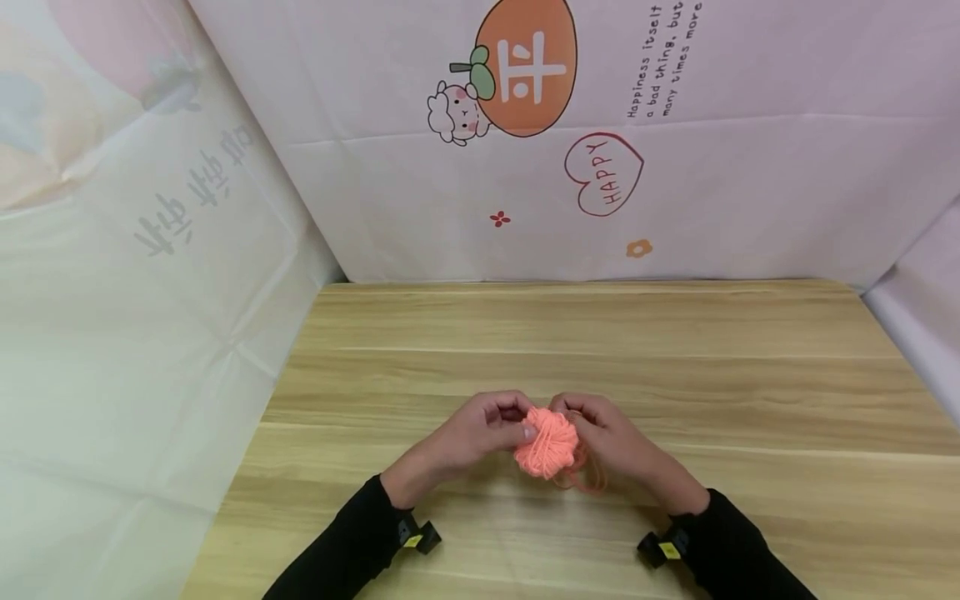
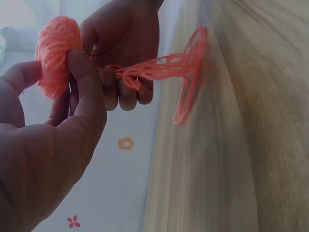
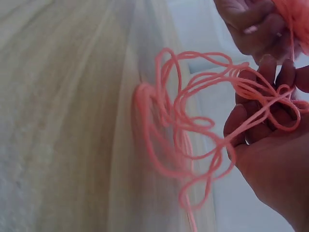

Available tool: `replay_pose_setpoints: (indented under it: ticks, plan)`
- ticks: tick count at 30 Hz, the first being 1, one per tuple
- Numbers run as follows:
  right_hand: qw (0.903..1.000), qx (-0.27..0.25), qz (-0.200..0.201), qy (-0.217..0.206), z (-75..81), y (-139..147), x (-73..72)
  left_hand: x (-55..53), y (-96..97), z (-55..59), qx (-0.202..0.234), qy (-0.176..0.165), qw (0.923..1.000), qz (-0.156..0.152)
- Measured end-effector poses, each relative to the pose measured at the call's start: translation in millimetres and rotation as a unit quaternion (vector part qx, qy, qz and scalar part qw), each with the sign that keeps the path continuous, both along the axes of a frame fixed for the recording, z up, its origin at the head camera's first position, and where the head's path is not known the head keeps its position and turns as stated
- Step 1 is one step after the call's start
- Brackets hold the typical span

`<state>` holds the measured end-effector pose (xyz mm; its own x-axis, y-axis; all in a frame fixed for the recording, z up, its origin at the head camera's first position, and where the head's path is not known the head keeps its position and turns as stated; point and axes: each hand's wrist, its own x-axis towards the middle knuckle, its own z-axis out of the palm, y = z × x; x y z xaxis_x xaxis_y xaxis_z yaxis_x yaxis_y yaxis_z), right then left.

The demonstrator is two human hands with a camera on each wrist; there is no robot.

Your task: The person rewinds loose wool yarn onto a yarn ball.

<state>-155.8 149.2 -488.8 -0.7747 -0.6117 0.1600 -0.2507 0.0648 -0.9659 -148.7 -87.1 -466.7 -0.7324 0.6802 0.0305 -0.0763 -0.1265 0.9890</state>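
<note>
A small coral-pink ball of yarn (image 1: 546,446) is held above the table in front of the person. The left hand (image 1: 483,429) pinches it between thumb and fingers; the left wrist view shows the wound ball (image 2: 58,55) between them. Close beside it, the right hand (image 1: 611,433) has curled fingers around loose strands of the same yarn. In the right wrist view these loose loops (image 3: 198,121) hang from that hand (image 3: 275,140) down towards the table. One strand runs up from the right fingers to the ball.
The wooden table (image 1: 450,350) has a light striped grain. Behind it hangs a white printed cloth (image 1: 375,183), and another white cloth (image 1: 112,375) covers the left side. Each wrist carries a small black camera (image 1: 427,537) over a black sleeve.
</note>
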Motion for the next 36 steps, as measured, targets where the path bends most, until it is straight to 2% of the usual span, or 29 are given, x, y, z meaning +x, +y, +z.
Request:
replay_pose_setpoints:
  ticks: [4, 8, 14, 18, 31, 36]
  plan:
    - [0.9998, -0.013, -0.004, 0.017, 6.5, 1, -1.4, -0.6, -2.5, -2.4, -0.026, 0.007, 0.9996, -0.009]
    - [0.9994, -0.017, -0.01, 0.029, 10.7, 3, -2.3, -2.0, -3.6, -5.6, -0.067, 0.014, 0.9977, 0.003]
    - [0.9993, -0.022, -0.021, 0.02, 12.1, 5, -2.4, -4.1, -3.8, -11.7, -0.143, 0.055, 0.9865, 0.057]
    - [0.9993, -0.029, -0.022, 0.009, 13.0, 4, -1.0, -5.2, -4.8, -14.6, -0.168, 0.067, 0.9784, 0.099]
    - [0.9994, -0.017, 0.0, 0.031, 20.3, -2, 10.6, -11.8, -4.4, -14.8, -0.172, 0.034, 0.9609, 0.214]
    - [0.9997, -0.001, 0.006, 0.023, 17.6, -4, 15.3, -15.0, -4.2, -14.7, -0.156, 0.013, 0.958, 0.24]
